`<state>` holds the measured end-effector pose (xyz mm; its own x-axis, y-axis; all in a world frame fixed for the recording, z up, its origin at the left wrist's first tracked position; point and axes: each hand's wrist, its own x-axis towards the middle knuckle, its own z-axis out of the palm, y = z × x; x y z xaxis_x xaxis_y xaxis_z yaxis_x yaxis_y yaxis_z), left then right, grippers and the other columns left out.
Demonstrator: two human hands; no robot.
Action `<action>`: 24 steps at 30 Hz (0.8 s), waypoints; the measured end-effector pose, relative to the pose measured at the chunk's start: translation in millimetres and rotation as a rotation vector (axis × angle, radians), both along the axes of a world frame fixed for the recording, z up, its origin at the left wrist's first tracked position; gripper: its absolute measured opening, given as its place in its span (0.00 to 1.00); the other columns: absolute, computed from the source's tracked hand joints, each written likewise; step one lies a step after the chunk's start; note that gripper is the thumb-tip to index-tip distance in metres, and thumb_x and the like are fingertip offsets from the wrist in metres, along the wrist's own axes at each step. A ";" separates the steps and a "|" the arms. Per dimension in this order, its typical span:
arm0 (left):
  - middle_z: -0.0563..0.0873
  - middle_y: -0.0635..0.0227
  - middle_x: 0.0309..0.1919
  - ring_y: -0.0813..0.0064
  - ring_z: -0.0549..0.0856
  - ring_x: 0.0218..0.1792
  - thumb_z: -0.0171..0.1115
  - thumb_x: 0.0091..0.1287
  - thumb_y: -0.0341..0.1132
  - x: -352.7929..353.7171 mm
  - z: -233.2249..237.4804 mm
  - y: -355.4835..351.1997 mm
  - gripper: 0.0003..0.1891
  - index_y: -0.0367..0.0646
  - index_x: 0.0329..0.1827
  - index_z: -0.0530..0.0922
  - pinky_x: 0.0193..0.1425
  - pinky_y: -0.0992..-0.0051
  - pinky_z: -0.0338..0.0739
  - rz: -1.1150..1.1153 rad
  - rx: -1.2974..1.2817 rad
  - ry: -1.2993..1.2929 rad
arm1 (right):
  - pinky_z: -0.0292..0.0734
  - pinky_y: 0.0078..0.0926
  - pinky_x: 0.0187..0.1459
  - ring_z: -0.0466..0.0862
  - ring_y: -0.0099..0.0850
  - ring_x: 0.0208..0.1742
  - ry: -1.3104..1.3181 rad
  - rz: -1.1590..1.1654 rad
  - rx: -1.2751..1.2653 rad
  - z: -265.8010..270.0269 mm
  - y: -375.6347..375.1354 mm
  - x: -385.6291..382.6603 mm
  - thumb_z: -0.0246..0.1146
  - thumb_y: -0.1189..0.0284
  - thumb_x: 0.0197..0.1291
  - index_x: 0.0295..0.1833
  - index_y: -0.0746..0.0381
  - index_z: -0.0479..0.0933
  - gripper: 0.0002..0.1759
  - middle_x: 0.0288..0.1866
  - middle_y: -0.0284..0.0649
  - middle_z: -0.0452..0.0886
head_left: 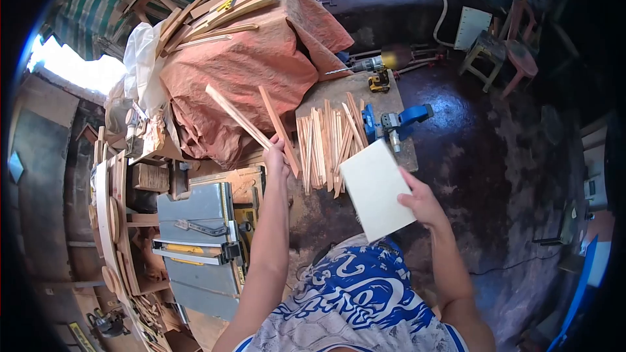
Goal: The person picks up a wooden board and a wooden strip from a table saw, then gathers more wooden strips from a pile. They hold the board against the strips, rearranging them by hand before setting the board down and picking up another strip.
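My left hand (277, 161) is closed around a long pale wooden strip (238, 116) that points up and to the left. A second, redder wooden strip (272, 111) crosses by the fingertips, and it seems gripped as well. On the right, my right hand (420, 201) pinches the edge of a cream rectangular pad (377, 189), its blank face towards me. Between and beyond the hands lies a bundle of loose wooden strips (323, 146), partly hidden by the pad.
A table saw (195, 221) stands at the left. Beyond the strips are a blue clamp-like tool (414, 115) and a yellow drill (379, 72). Orange cloth (235, 72) covers a stack bearing more lumber (222, 16). Stools (486, 55) stand back right.
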<state>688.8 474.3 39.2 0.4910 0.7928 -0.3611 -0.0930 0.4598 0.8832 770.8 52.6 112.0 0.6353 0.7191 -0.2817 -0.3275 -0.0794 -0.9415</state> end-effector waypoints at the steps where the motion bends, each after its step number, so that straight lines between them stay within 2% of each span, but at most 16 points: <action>1: 0.88 0.63 0.44 0.72 0.88 0.41 0.59 0.75 0.24 4.7 11.1 -2.2 0.14 0.35 0.61 0.82 0.45 0.70 0.85 -0.010 0.066 0.124 | 0.66 0.24 0.74 0.74 0.29 0.73 0.004 -0.105 0.008 -7.5 -7.1 8.7 0.56 0.88 0.63 0.85 0.71 0.53 0.43 0.78 0.47 0.71; 2: 0.88 0.64 0.44 0.73 0.87 0.40 0.61 0.74 0.26 10.3 6.1 -3.5 0.17 0.35 0.64 0.80 0.44 0.71 0.85 -0.001 0.134 0.129 | 0.66 0.25 0.74 0.74 0.29 0.74 0.010 -0.211 0.017 -11.5 -11.1 14.1 0.55 0.89 0.63 0.85 0.71 0.53 0.43 0.78 0.47 0.71; 4: 0.88 0.64 0.44 0.73 0.87 0.40 0.64 0.74 0.28 24.6 -0.8 -8.6 0.19 0.34 0.66 0.79 0.44 0.72 0.84 -0.084 0.292 0.176 | 0.65 0.25 0.74 0.74 0.30 0.74 -0.069 -0.253 -0.001 -0.9 -12.7 26.4 0.53 0.89 0.64 0.85 0.72 0.52 0.42 0.78 0.48 0.72; 5: 0.87 0.65 0.45 0.74 0.86 0.39 0.65 0.74 0.30 32.1 12.2 -22.4 0.21 0.34 0.68 0.78 0.43 0.73 0.83 -0.093 0.199 0.162 | 0.65 0.25 0.74 0.74 0.30 0.74 -0.129 -0.270 -0.023 0.0 -14.7 30.2 0.53 0.89 0.64 0.85 0.72 0.52 0.42 0.78 0.49 0.71; 6: 0.88 0.65 0.45 0.75 0.85 0.37 0.65 0.74 0.31 33.2 11.3 -24.5 0.21 0.34 0.68 0.77 0.43 0.73 0.82 -0.138 0.293 0.248 | 0.66 0.25 0.74 0.74 0.30 0.74 -0.189 -0.286 -0.047 1.3 -16.6 32.8 0.53 0.89 0.64 0.85 0.72 0.52 0.42 0.78 0.49 0.71; 8: 0.87 0.67 0.42 0.79 0.84 0.34 0.66 0.74 0.32 29.8 -12.0 -23.8 0.21 0.34 0.68 0.77 0.39 0.76 0.81 -0.200 0.311 0.260 | 0.64 0.26 0.75 0.73 0.31 0.75 -0.147 -0.273 -0.029 1.4 -13.3 35.9 0.53 0.89 0.65 0.85 0.72 0.51 0.42 0.79 0.49 0.70; 9: 0.86 0.68 0.39 0.81 0.82 0.31 0.65 0.75 0.32 24.9 -11.7 -30.3 0.20 0.34 0.66 0.77 0.35 0.79 0.79 -0.223 0.240 0.235 | 0.63 0.26 0.76 0.72 0.31 0.77 -0.187 -0.260 -0.004 -5.1 -6.4 36.5 0.53 0.88 0.65 0.85 0.72 0.51 0.42 0.80 0.49 0.69; 10: 0.85 0.68 0.36 0.82 0.81 0.28 0.66 0.74 0.29 18.9 -11.9 -39.1 0.15 0.38 0.61 0.78 0.27 0.80 0.74 -0.218 0.177 0.162 | 0.62 0.27 0.77 0.71 0.32 0.78 -0.225 -0.248 0.020 -11.7 0.4 36.7 0.53 0.87 0.66 0.85 0.72 0.50 0.42 0.81 0.50 0.68; 12: 0.83 0.70 0.32 0.84 0.76 0.23 0.62 0.79 0.37 2.4 -19.4 -50.6 0.17 0.40 0.65 0.75 0.23 0.82 0.69 -0.285 0.193 0.165 | 0.61 0.27 0.77 0.69 0.32 0.79 -0.328 -0.233 0.033 -17.1 26.0 32.9 0.53 0.87 0.66 0.86 0.71 0.50 0.42 0.81 0.49 0.67; 13: 0.83 0.70 0.32 0.84 0.76 0.23 0.62 0.79 0.37 -7.4 -20.6 -57.5 0.17 0.40 0.65 0.75 0.23 0.82 0.69 -0.281 0.192 0.166 | 0.60 0.28 0.78 0.68 0.32 0.80 -0.431 -0.216 0.040 -18.9 41.6 28.8 0.53 0.87 0.67 0.86 0.71 0.49 0.42 0.82 0.49 0.65; 15: 0.79 0.73 0.30 0.83 0.75 0.24 0.49 0.85 0.50 -25.0 -9.2 -73.3 0.24 0.39 0.68 0.74 0.27 0.81 0.71 -0.269 0.033 0.074 | 0.59 0.29 0.79 0.67 0.33 0.81 -0.427 -0.179 0.080 -24.4 75.3 21.6 0.53 0.86 0.67 0.86 0.71 0.49 0.42 0.83 0.49 0.64; 16: 0.79 0.73 0.30 0.83 0.75 0.24 0.49 0.85 0.50 -31.7 -8.4 -80.2 0.24 0.39 0.68 0.74 0.27 0.81 0.71 -0.256 0.035 0.069 | 0.57 0.29 0.79 0.66 0.34 0.82 -0.423 -0.146 0.119 -25.2 93.2 19.1 0.54 0.85 0.68 0.86 0.70 0.49 0.42 0.83 0.50 0.64; 17: 0.77 0.74 0.29 0.83 0.74 0.25 0.43 0.86 0.54 -38.8 -10.5 -86.6 0.26 0.41 0.68 0.73 0.28 0.80 0.71 -0.257 -0.032 0.021 | 0.57 0.29 0.79 0.66 0.34 0.82 -0.427 -0.133 0.125 -22.9 112.2 17.4 0.54 0.85 0.68 0.86 0.70 0.49 0.42 0.83 0.50 0.64; 18: 0.76 0.74 0.28 0.82 0.74 0.25 0.38 0.86 0.57 -45.9 -10.2 -92.3 0.29 0.42 0.69 0.73 0.28 0.79 0.70 -0.258 -0.098 -0.028 | 0.60 0.32 0.79 0.68 0.38 0.81 -0.514 -0.154 0.102 -18.8 132.2 17.7 0.55 0.82 0.68 0.86 0.69 0.50 0.41 0.82 0.53 0.66; 22: 0.75 0.76 0.31 0.81 0.74 0.27 0.38 0.87 0.54 -74.7 7.8 -111.7 0.25 0.45 0.69 0.73 0.31 0.77 0.72 -0.249 -0.173 -0.020 | 0.65 0.37 0.76 0.72 0.48 0.79 -0.673 -0.195 0.068 9.9 201.8 37.5 0.56 0.76 0.70 0.86 0.63 0.51 0.41 0.78 0.59 0.70; 24: 0.75 0.76 0.33 0.81 0.75 0.28 0.38 0.87 0.52 -87.6 6.4 -112.8 0.25 0.45 0.70 0.73 0.33 0.77 0.72 -0.256 -0.152 -0.040 | 0.66 0.38 0.75 0.74 0.49 0.77 -0.705 -0.168 0.053 26.3 228.2 45.7 0.56 0.76 0.70 0.87 0.62 0.50 0.41 0.77 0.60 0.71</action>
